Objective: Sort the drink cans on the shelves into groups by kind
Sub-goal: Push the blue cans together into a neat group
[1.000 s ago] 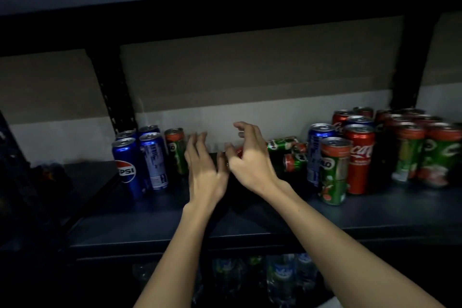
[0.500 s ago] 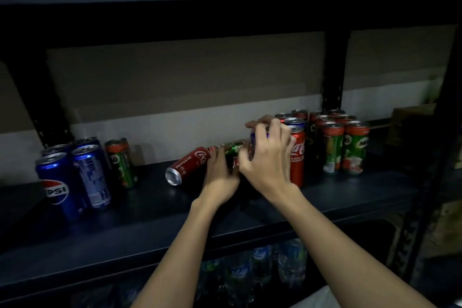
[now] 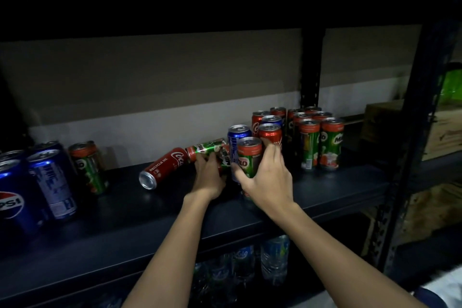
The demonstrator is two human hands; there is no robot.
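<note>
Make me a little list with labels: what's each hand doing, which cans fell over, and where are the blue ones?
left hand: grips a tipped Milo can
right hand: grips an upright Milo can
fallen cans: Coke can lying on the shelf, the tipped Milo beside it
blue cans: Pepsi group at far left; one blue can behind the right hand
Milo group: upright, at right
below: water bottles
</note>
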